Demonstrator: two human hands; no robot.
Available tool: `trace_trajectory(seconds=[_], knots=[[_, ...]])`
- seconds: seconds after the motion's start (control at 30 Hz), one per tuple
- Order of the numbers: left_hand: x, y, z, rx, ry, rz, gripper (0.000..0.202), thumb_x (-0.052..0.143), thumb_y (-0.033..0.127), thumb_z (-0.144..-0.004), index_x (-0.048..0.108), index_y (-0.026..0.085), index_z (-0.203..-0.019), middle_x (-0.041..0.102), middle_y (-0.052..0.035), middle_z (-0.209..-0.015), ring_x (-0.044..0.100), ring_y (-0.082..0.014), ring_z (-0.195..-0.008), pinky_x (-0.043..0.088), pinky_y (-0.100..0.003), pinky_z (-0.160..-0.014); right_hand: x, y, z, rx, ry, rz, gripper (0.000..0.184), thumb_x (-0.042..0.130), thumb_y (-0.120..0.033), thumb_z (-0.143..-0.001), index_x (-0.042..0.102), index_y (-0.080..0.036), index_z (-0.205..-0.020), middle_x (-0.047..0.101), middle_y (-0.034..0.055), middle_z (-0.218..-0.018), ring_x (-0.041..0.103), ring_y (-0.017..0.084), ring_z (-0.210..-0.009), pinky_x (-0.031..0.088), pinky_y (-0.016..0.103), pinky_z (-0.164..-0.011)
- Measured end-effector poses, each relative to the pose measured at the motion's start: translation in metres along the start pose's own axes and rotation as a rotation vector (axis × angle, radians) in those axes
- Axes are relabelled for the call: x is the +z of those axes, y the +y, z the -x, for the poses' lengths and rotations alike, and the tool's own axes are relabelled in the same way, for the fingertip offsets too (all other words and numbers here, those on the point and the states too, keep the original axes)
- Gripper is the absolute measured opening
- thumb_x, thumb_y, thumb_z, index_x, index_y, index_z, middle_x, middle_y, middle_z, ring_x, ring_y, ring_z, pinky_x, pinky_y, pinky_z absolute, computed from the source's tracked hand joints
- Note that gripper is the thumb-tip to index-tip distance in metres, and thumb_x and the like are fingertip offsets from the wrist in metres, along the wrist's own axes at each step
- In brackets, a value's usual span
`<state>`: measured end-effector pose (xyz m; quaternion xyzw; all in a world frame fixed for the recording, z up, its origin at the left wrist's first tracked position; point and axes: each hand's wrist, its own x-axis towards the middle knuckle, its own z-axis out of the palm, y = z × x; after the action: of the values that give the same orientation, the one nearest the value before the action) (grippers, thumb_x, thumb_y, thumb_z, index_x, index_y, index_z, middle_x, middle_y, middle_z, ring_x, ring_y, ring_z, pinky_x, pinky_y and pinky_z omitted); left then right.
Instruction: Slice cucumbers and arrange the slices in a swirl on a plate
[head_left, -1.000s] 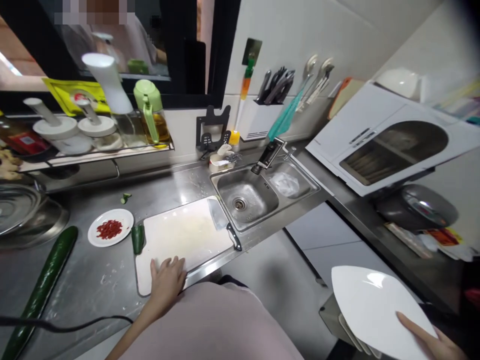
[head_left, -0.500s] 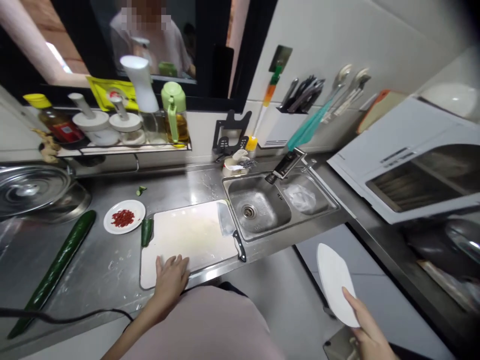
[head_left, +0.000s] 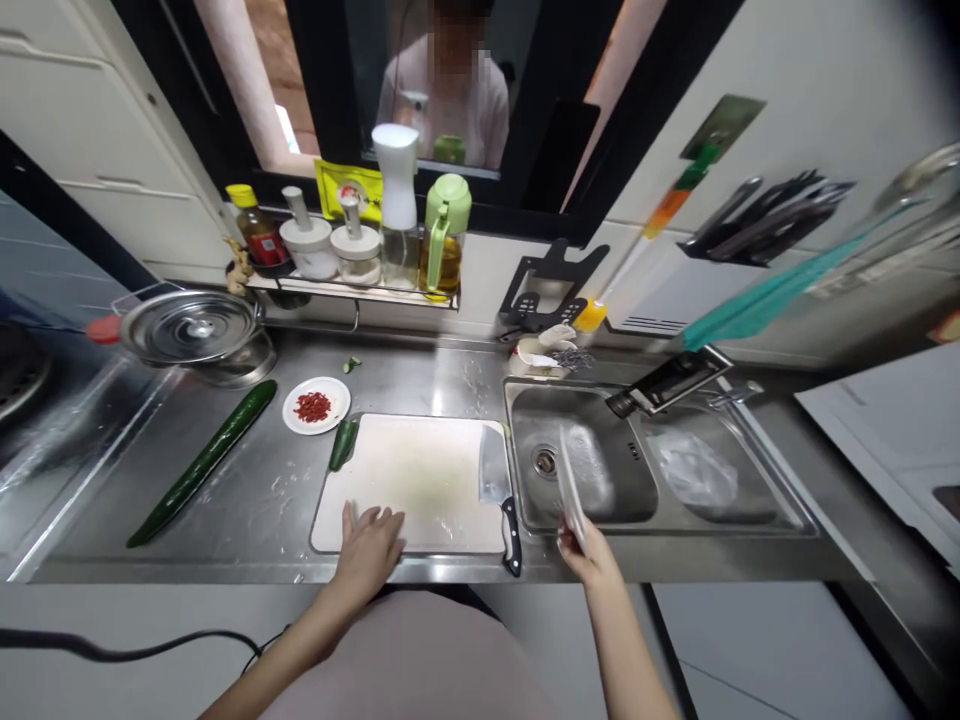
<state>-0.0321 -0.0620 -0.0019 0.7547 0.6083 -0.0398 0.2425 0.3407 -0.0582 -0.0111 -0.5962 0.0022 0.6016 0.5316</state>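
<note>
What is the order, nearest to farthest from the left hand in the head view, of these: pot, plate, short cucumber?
1. Short cucumber: at the left edge of the board.
2. Plate: left of the board, farther back.
3. Pot: farthest left, at the back.

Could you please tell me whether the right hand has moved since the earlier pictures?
Yes: the right hand, holding the plate, has moved left and forward, to the sink's left basin.
</note>
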Motion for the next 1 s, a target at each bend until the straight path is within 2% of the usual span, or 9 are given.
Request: trace_trajectory(seconds=[0.03,0.1,0.17,0.23,0.33,0.43,0.53,0.63,1.0], knots=[[0.0,0.0,0.0,-0.007,0.002,0.005,0.036,0.041,0.03,-0.091,0.057,0.027,-0.123,0.061,-0.0075,-0.125,0.045,-0.0274,-0.126,-0.003,-0.062,-0.111,0.019,-0.002,-0.012,0.022,0.016,0.02,0.012,0.071,-0.017,-0.068,0.06,-0.02,-0.072,0.059,-0.0047,-0.05,0.055,0.009,-0.042,0.046,0.017,-0.04],[0.001,0.0,-0.001,-0.02,0.002,0.008,0.036,0.041,0.03,-0.091,0.056,0.028,-0.123,0.061,-0.0076,-0.125,0.044,-0.0273,-0.126,-0.003,-0.062,-0.111,0.059,-0.006,-0.035,0.02,-0.035,0.07,0.016,0.072,-0.017,-0.069,0.062,-0.019,-0.081,0.064,-0.0026,-0.055,0.06,0.012,-0.047,0.05,0.02,-0.045],[0.003,-0.001,-0.001,-0.036,0.003,0.004,0.036,0.042,0.03,-0.091,0.056,0.028,-0.124,0.06,-0.0079,-0.127,0.044,-0.0274,-0.126,-0.003,-0.062,-0.111,0.098,-0.007,-0.057,-0.026,-0.1,0.104,0.026,0.073,-0.016,-0.067,0.062,-0.018,-0.09,0.069,0.0001,-0.063,0.064,0.015,-0.054,0.053,0.023,-0.05],[0.006,-0.002,-0.001,-0.053,0.007,0.002,0.037,0.043,0.03,-0.091,0.056,0.028,-0.125,0.059,-0.008,-0.13,0.044,-0.0275,-0.127,-0.003,-0.062,-0.111,0.134,-0.006,-0.076,-0.09,-0.107,0.132,0.034,0.074,-0.015,-0.065,0.061,-0.017,-0.096,0.072,0.0018,-0.071,0.066,0.017,-0.06,0.056,0.028,-0.056],[0.008,-0.002,0.0,-0.072,0.006,0.007,0.037,0.043,0.03,-0.091,0.056,0.028,-0.126,0.057,-0.0077,-0.133,0.044,-0.0274,-0.128,-0.004,-0.061,-0.112,0.178,-0.001,-0.1,-0.204,-0.057,0.223,0.037,0.072,-0.013,-0.067,0.059,-0.016,-0.101,0.072,0.0022,-0.077,0.067,0.017,-0.064,0.057,0.028,-0.062],[0.008,0.0,0.002,-0.086,-0.005,0.025,0.039,0.043,0.028,-0.09,0.055,0.028,-0.128,0.055,-0.0075,-0.136,0.043,-0.0269,-0.129,-0.006,-0.06,-0.112,0.21,0.005,-0.117,-0.295,-0.003,0.424,0.04,0.067,-0.015,-0.072,0.057,-0.014,-0.111,0.073,0.006,-0.089,0.068,0.016,-0.07,0.057,0.026,-0.065],[0.009,0.001,0.003,-0.095,-0.003,0.047,0.041,0.042,0.027,-0.09,0.054,0.027,-0.129,0.053,-0.0067,-0.138,0.041,-0.0264,-0.13,-0.007,-0.059,-0.112,0.232,0.013,-0.13,-0.375,0.047,0.63,0.041,0.061,-0.017,-0.078,0.054,-0.011,-0.118,0.071,0.0093,-0.1,0.068,0.016,-0.078,0.056,0.022,-0.066],[0.01,0.002,0.003,-0.11,-0.003,0.058,0.041,0.042,0.028,-0.09,0.054,0.028,-0.129,0.052,-0.0057,-0.139,0.041,-0.026,-0.13,-0.007,-0.058,-0.112,0.244,0.019,-0.139,-0.397,0.063,0.676,0.043,0.057,-0.016,-0.079,0.051,-0.009,-0.121,0.07,0.0109,-0.105,0.067,0.016,-0.086,0.055,0.021,-0.069],[0.014,0.001,0.003,-0.137,-0.038,0.073,0.044,0.041,0.026,-0.088,0.055,0.028,-0.13,0.05,-0.0067,-0.141,0.039,-0.0262,-0.132,-0.008,-0.06,-0.112,0.255,0.028,-0.154,-0.449,0.058,0.752,0.04,0.055,-0.017,-0.079,0.052,-0.008,-0.118,0.067,0.0136,-0.113,0.066,0.016,-0.092,0.051,0.019,-0.075]])
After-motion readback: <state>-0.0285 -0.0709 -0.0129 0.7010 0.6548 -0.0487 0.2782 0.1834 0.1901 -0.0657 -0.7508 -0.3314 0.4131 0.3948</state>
